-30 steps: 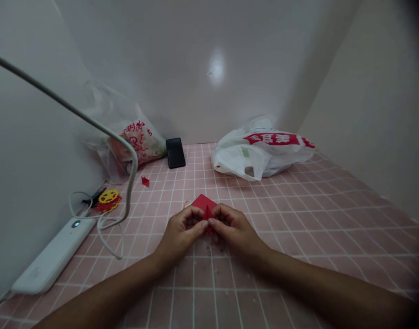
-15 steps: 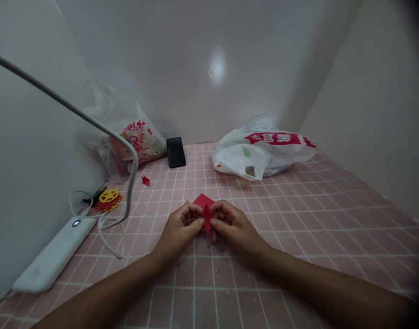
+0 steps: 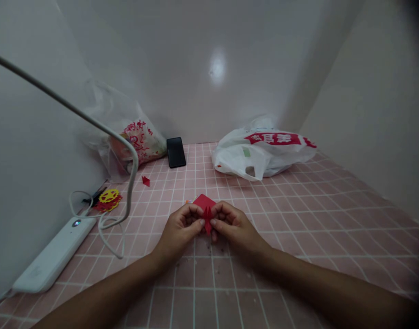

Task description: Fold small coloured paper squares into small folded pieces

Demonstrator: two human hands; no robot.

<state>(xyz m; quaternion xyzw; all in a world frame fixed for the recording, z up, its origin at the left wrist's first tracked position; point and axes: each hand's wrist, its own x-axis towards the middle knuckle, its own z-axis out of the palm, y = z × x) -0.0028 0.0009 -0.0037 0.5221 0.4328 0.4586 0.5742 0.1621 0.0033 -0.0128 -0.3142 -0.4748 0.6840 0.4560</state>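
Between my two hands is a small folded piece of red paper (image 3: 208,221), with narrow points at its upper end. My left hand (image 3: 182,225) pinches its left side between thumb and fingers. On the other side my right hand (image 3: 232,224) grips it the same way, thumb in front. Just behind the fingertips lies a flat sheet of red paper (image 3: 203,200) on the pink tiled surface, its lower part hidden by the hands. A small folded red paper shape (image 3: 145,181) lies apart, farther back on the left.
A black phone (image 3: 176,152) lies at the back beside a clear plastic bag (image 3: 141,141). A white plastic bag (image 3: 264,151) stands back right. On the left are a white power bank (image 3: 52,258), a looping cable (image 3: 129,196) and yellow and red cutouts (image 3: 108,196).
The upper points of the folded red paper have spread a little apart between my fingers. My right hand has shifted very slightly; the rest looks the same.
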